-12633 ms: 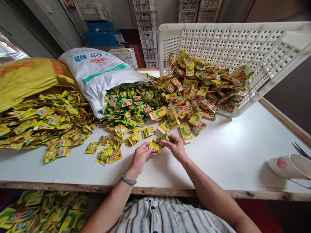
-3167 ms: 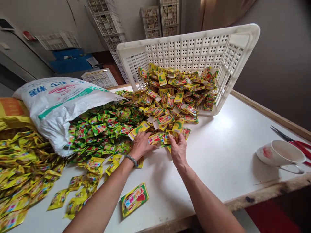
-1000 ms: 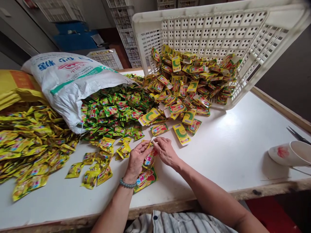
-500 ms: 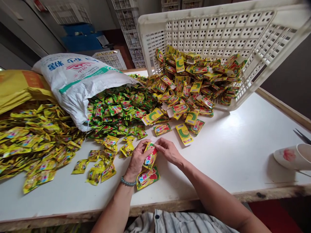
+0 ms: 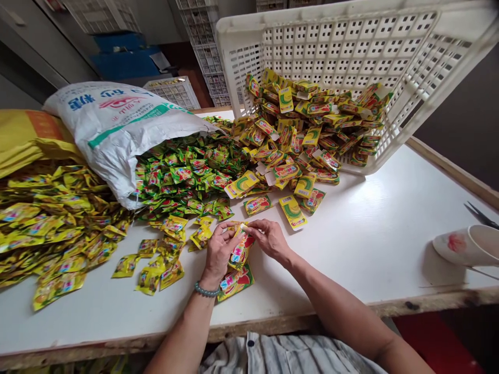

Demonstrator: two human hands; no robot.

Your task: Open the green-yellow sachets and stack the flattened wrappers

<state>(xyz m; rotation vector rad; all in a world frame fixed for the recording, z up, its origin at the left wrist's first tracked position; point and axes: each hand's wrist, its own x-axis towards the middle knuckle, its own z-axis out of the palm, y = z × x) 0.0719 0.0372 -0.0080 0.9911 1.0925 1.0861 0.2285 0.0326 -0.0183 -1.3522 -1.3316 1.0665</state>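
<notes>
A small yellow-and-green printed carton [image 5: 239,253] is gripped in my left hand [image 5: 217,252], its fingers behind and thumb on the front. At its top end, my right hand [image 5: 271,240] pinches the carton's white end flap between thumb and fingers. Under the held carton, another carton [image 5: 238,284] lies flat on the white table [image 5: 331,259]. Just beyond my hands are a carton with a melon picture [image 5: 257,205] and a carton lying banana side up [image 5: 292,213]. Loose yellow sachets [image 5: 171,272] lie left of my left hand.
A tipped white plastic basket [image 5: 339,52] spills a heap of cartons [image 5: 288,140]. Green sachets [image 5: 187,174] pour from a white woven sack [image 5: 117,117]; yellow sachets [image 5: 58,218] pile at left beside a yellow bag [image 5: 31,135]. A paper cup [image 5: 463,246] and scissors [image 5: 481,214] are at right.
The carton's white flap stood up at the top; now it is bent down under my right fingers. Both hands stay on the same carton. The whole view has shifted slightly.
</notes>
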